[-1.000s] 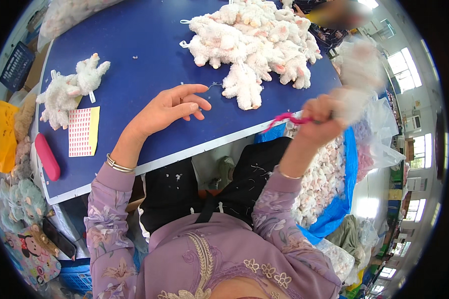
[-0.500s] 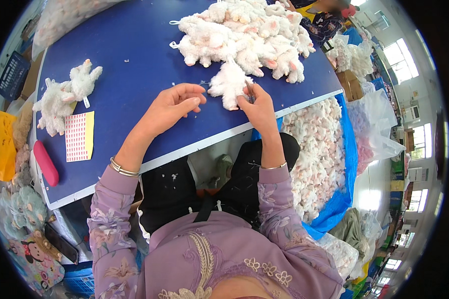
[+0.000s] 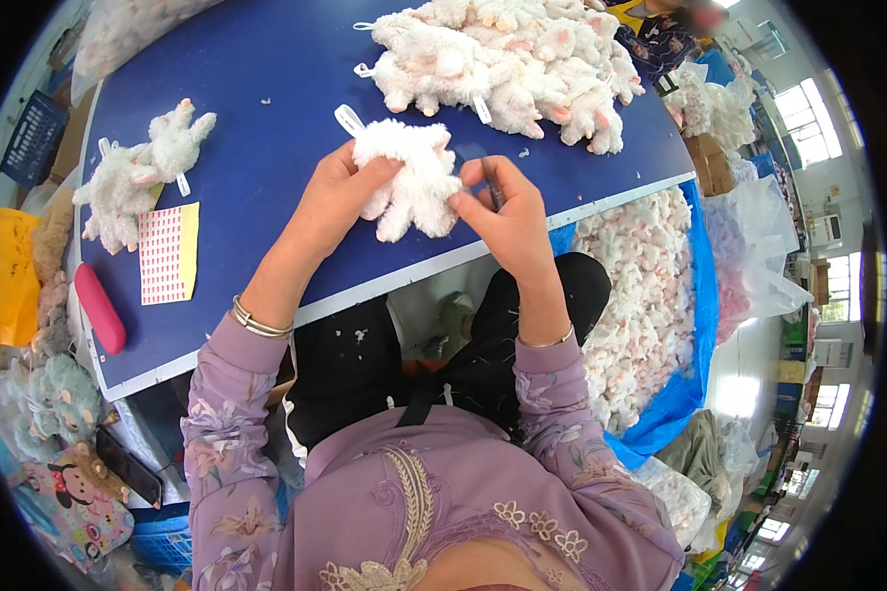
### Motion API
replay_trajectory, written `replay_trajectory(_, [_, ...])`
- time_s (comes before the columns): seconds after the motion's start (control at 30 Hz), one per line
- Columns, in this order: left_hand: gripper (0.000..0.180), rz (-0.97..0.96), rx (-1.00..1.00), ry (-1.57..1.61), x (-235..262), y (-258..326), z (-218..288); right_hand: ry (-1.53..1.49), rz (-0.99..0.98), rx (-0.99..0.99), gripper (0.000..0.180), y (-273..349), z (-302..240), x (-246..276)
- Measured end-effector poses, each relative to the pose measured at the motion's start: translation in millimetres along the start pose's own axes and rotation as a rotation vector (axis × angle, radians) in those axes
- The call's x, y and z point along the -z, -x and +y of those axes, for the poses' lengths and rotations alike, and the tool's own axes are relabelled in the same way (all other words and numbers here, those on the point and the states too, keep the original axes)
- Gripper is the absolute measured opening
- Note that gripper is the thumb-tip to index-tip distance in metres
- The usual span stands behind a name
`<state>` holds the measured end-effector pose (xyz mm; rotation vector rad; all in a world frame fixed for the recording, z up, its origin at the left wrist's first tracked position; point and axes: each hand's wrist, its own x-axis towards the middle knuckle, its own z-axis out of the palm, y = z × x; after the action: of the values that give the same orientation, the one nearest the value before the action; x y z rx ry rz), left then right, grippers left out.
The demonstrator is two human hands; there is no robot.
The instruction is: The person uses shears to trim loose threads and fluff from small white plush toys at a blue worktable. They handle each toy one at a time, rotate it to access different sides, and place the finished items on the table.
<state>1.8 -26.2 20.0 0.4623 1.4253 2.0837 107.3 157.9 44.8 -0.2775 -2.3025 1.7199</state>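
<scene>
My left hand [image 3: 333, 202] grips a small white plush toy [image 3: 409, 182] by one side, thumb on top, above the blue table. A white loop stands up from the toy's upper left. At the toy's lower right, the thumb and forefinger of my right hand [image 3: 511, 212] touch its edge. A slim dark metal tool [image 3: 492, 185] is tucked in that same hand; its kind does not show clearly. Beyond lies a heap of similar white plush toys [image 3: 508, 69] with pink parts, some with white loops.
On the blue table [image 3: 256, 148], two white plush toys [image 3: 138, 177] lie at left beside a sticker sheet [image 3: 169, 254] and a pink case [image 3: 100, 307]. A blue-lined container [image 3: 700, 305] full of plush pieces stands at right. Another person's sleeve [image 3: 650, 44] shows at the far right.
The toy has moved left, away from the heap, and turned so its loop points up left. My left hand, empty before, has taken hold of it. The view has shifted slightly.
</scene>
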Motion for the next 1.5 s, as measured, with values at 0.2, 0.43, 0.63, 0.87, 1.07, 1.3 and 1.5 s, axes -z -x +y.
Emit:
replay_trajectory(0.2, [0.03,0.094,-0.043,0.058,1.8,-1.6,-3.3,0.107,0.025,0.242,0.02,7.8,-7.1,-21.4])
replay_trajectory(0.43, [0.028,0.193,0.016,0.231,-4.0,3.0,7.2,0.077,0.001,0.163,0.022,5.7,-4.7,-41.5])
replay_trajectory(0.63, [0.028,0.175,-0.067,0.156,-0.3,-0.5,-1.3,0.035,0.085,0.214,0.02,5.1,-18.5,-40.9])
replay_trajectory(0.87, [0.026,0.172,-0.087,0.156,1.4,-1.0,-5.2,0.08,0.142,0.22,0.016,1.4,-19.4,-49.2])
replay_trajectory(1.07, [0.025,0.157,-0.087,-0.001,3.5,-2.5,-9.7,0.063,0.16,0.179,0.012,-0.9,-16.6,-50.7])
replay_trajectory(1.3, [0.026,0.204,-0.03,0.098,-0.4,-0.5,-1.8,-0.706,-0.2,-0.119,0.008,-3.3,-20.9,-18.8])
replay_trajectory(1.5, [0.028,0.169,-0.039,0.084,0.7,-2.3,-5.3,-0.746,0.136,0.109,0.027,-17.6,-26.9,9.4])
